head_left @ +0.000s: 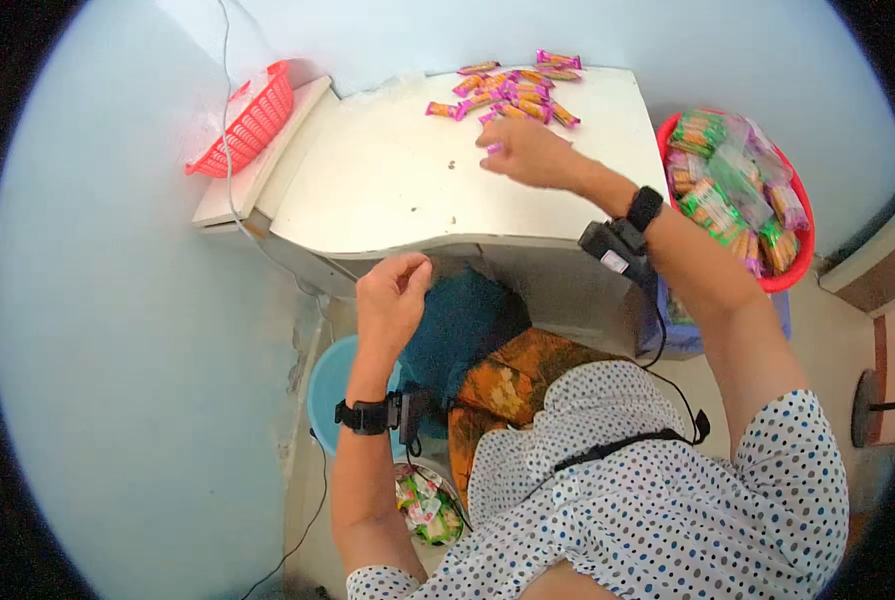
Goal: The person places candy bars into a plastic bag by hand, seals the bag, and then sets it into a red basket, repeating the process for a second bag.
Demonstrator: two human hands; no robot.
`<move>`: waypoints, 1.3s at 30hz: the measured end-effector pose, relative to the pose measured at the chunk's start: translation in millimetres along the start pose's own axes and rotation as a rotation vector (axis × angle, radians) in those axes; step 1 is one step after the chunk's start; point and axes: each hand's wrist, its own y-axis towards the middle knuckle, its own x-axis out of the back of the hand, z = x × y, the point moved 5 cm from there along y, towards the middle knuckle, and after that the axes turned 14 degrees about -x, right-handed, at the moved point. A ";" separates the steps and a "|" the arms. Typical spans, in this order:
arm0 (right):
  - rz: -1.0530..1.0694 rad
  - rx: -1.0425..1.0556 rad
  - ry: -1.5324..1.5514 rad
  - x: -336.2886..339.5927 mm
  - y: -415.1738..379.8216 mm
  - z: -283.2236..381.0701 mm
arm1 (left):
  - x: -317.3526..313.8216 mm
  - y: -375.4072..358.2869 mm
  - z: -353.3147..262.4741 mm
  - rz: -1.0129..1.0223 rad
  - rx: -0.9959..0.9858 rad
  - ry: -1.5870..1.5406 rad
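Observation:
My right hand (533,152) is closed over the white tabletop, with the purple end of a snack packet (495,148) showing at its fingers; the rest of that packet is hidden. Just beyond it lies a loose pile of small snack packets (508,92) with orange-brown middles and purple ends. My left hand (392,300) hangs in front of the table's near edge, its thumb and fingers pressed together. Whatever it may hold cannot be made out.
A red basket (810,240) of bundled green and purple packets stands at the right. On the left, a pink-red basket (258,125) leans by the wall, with a cable before it. A blue tub (325,395) and a bowl of wrappers (430,510) sit low down. Small crumbs dot the tabletop (368,180).

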 end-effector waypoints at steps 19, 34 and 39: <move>0.349 0.070 -0.069 -129.4 80.5 -4.1 | 35.2 150.3 80.3 0.090 0.112 0.048; -0.078 0.267 -0.267 -123.0 54.5 34.8 | -50.8 319.6 166.6 0.076 -0.102 0.400; -0.057 0.237 -0.259 -119.7 56.3 35.1 | -80.8 351.6 205.4 0.055 -0.068 0.456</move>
